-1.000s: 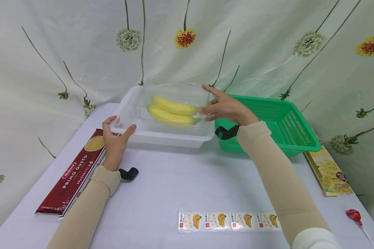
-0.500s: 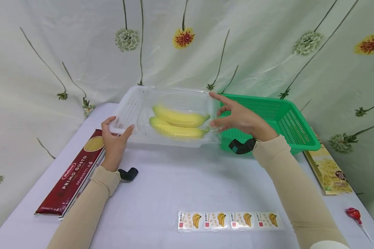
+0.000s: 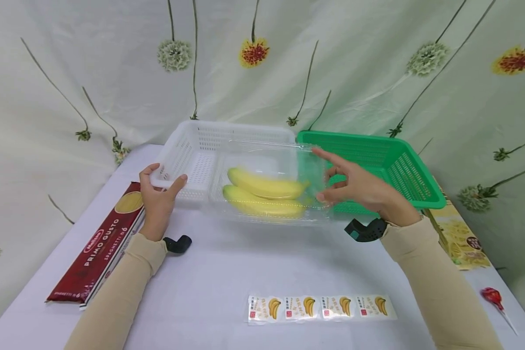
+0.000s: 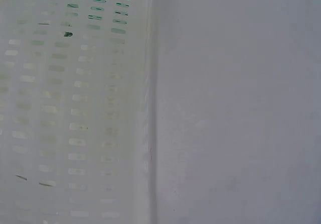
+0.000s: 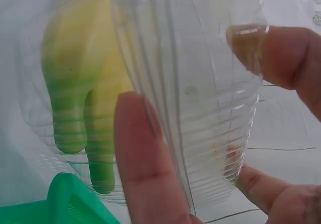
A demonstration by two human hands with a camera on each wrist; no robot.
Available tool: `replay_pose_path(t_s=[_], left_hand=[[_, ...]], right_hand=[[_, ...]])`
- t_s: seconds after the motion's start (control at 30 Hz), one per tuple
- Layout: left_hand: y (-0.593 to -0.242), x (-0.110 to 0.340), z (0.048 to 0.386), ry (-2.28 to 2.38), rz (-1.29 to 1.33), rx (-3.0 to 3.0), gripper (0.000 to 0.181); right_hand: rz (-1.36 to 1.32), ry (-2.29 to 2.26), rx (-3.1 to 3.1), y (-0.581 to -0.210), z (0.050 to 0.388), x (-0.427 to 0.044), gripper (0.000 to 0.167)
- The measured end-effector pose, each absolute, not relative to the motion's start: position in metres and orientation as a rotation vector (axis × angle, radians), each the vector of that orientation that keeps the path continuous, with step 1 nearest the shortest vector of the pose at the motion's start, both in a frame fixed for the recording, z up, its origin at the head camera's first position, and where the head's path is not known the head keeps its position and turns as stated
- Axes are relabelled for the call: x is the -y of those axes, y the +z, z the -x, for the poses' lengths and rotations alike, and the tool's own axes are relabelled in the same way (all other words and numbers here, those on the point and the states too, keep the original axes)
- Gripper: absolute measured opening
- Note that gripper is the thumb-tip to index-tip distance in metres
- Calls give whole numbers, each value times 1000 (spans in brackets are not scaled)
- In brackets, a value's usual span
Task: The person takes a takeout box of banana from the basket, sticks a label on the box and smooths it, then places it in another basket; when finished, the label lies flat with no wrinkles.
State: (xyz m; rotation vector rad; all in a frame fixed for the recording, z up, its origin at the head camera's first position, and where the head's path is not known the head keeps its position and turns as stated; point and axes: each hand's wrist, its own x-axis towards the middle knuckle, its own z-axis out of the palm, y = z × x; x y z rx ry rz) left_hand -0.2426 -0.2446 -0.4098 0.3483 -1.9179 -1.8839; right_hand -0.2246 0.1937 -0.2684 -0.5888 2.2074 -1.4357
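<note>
My right hand (image 3: 363,189) holds a clear plastic box (image 3: 262,155) by its right end, thumb on the near side and fingers spread toward the far edge. Two yellow bananas (image 3: 267,184) with green tips lie inside it. The box hangs tilted over the front of a white plastic basket (image 3: 192,155) and overlaps a green basket (image 3: 393,150) in view. At the white basket's front left corner my left hand (image 3: 157,206) grips the rim between thumb and fingers. In the right wrist view, fingertips press the ribbed side of the box (image 5: 200,83). The left wrist view shows only the slotted basket wall and cloth.
A red spaghetti packet (image 3: 102,248) lies on the left. On the right are a yellow noodle packet (image 3: 459,238) and a red lollipop (image 3: 494,299). A strip of banana stickers (image 3: 321,308) lies near the front. A flowered curtain hangs behind the table.
My right hand has drawn the box with the bananas out of the white basket, toward me and to the right. My left hand has stayed on the basket rim.
</note>
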Motion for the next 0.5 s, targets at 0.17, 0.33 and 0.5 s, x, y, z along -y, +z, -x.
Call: replay_pose_path(t_s=[0.17, 0.33, 0.5], left_hand=[[-409, 244, 243, -1848, -363, 1933, 77], [-409, 244, 243, -1865, -349, 1923, 79], [-409, 244, 244, -1877, -355, 1920, 78]], right_hand=[[600, -1453, -2183, -280, 212, -209, 106], [614, -1497, -2158, -289, 195, -225, 106], [622, -1502, -2173, -294, 181, -237, 104]])
